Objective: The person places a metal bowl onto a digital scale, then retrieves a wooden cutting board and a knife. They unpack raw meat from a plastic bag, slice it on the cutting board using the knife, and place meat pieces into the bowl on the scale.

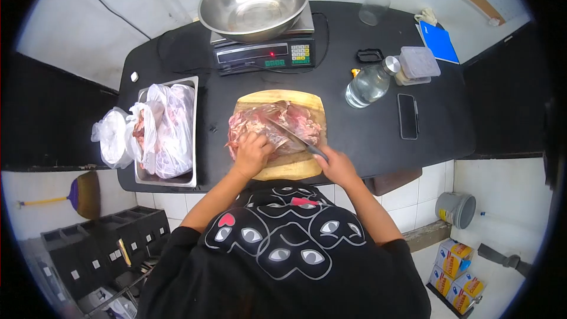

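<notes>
A slab of raw meat (251, 121), pink with pale fat, lies across a wooden cutting board (289, 171) in front of me. My left hand (253, 155) presses on the meat's near left side, its fingers curled into it. In my right hand (338, 166) is a kitchen knife (290, 135), gripped by its dark handle. Its blade points up and left over the middle of the meat, touching or just above the surface; I cannot tell which. The edge under the blade is hidden.
Left of the board, a steel tray (196, 136) holds bagged meat (174, 136). Behind stands a digital scale (266, 54) bearing a steel bowl (254, 3). To the right are a water bottle (369, 85), plastic containers (420, 64), a phone (407, 117) and a blue notebook (440, 42).
</notes>
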A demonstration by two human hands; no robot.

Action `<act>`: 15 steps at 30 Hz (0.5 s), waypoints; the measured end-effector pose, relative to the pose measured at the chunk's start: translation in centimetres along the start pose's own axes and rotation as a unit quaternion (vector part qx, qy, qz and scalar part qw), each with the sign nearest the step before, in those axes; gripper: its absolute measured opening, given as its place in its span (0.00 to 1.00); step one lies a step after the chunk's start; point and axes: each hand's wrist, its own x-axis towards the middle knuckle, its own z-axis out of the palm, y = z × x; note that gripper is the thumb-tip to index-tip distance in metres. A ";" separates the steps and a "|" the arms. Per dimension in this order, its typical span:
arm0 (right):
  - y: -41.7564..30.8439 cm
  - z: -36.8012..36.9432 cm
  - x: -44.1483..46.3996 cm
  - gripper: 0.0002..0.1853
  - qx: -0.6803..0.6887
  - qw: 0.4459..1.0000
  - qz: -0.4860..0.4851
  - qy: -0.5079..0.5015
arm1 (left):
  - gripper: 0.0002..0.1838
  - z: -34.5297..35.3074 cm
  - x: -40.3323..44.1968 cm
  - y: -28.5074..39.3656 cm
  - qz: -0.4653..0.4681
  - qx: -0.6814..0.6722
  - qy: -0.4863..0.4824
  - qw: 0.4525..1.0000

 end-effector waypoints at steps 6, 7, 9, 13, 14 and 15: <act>0.0 0.4 3.1 0.14 -0.108 0.987 -0.111 -0.047 | 0.02 -0.1 -0.2 0.2 -0.004 0.015 0.057 0.998; 1.1 0.3 2.8 0.14 -0.137 0.981 -0.113 -0.072 | 0.02 -0.2 -0.2 0.2 -0.009 0.010 0.054 0.998; 3.1 -1.8 0.8 0.14 -0.171 0.978 -0.076 -0.088 | 0.02 -0.3 -0.6 0.1 -0.022 0.006 0.060 0.998; 6.3 -4.3 -3.4 0.14 -0.233 0.966 -0.049 -0.100 | 0.04 -1.2 -2.0 0.0 -0.042 -0.012 0.088 0.995; 6.4 -4.3 -4.2 0.15 -0.235 0.966 -0.046 -0.097 | 0.05 -1.5 -2.4 0.0 -0.042 -0.021 0.095 0.994; 6.4 -3.8 -4.9 0.14 -0.202 0.976 -0.041 -0.075 | 0.05 -1.3 -3.0 0.1 -0.068 -0.028 0.077 0.994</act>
